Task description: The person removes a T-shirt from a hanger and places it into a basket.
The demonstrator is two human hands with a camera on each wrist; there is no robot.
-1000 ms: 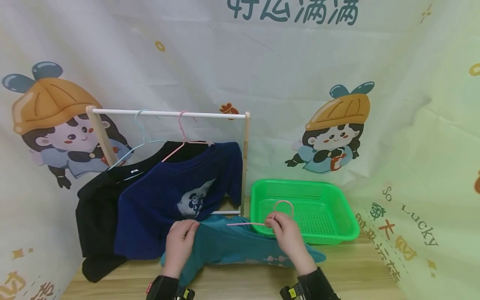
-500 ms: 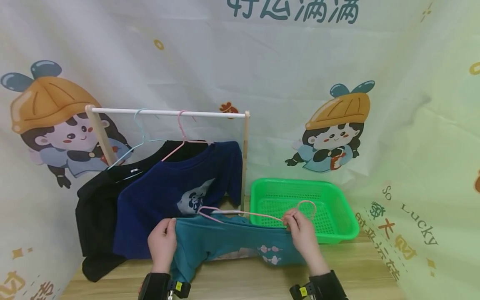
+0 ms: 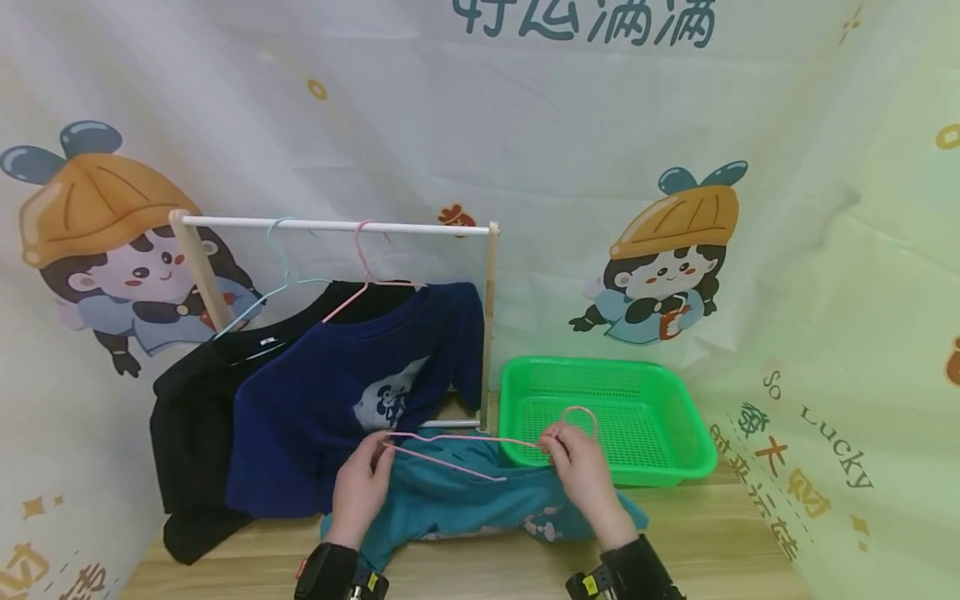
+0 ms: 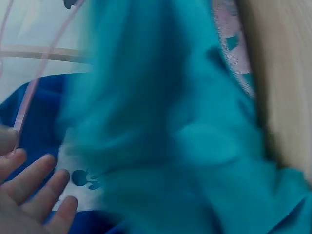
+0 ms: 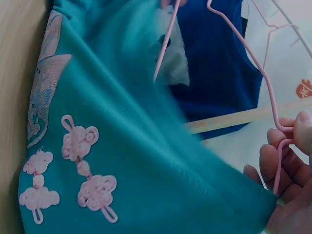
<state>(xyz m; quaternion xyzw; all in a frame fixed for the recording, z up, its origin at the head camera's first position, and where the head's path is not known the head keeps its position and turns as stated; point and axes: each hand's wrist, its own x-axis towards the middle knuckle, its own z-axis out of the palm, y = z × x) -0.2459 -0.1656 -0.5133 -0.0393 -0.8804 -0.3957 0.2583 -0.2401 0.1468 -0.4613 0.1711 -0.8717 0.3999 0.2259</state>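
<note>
A pink wire hanger [image 5: 265, 78] lies between my hands, over a teal garment [image 3: 442, 500] on the table. My left hand [image 3: 360, 492] pinches the hanger's left end between thumb and forefinger. In the left wrist view its other fingers [image 4: 36, 204] are spread beside the blurred teal cloth. My right hand [image 3: 581, 471] grips the hanger at the neck, below its hook. In the right wrist view a corner of the garment reaches that palm, where one hanger arm meets the cloth. Pink knotted frog buttons [image 5: 97, 192] decorate the garment's front.
Behind on the left stands a small clothes rack [image 3: 420, 228]. From it hang a navy shirt [image 3: 300, 417] on a pink hanger and a black garment [image 3: 187, 450] on a blue one. A green basket [image 3: 701, 458] sits behind the right hand. A printed cloth backdrop encloses the table.
My left hand has let go of the garment's left edge and moved right onto the hanger's end. My right hand first went right, then came back left with the hanger. The garment has slackened.
</note>
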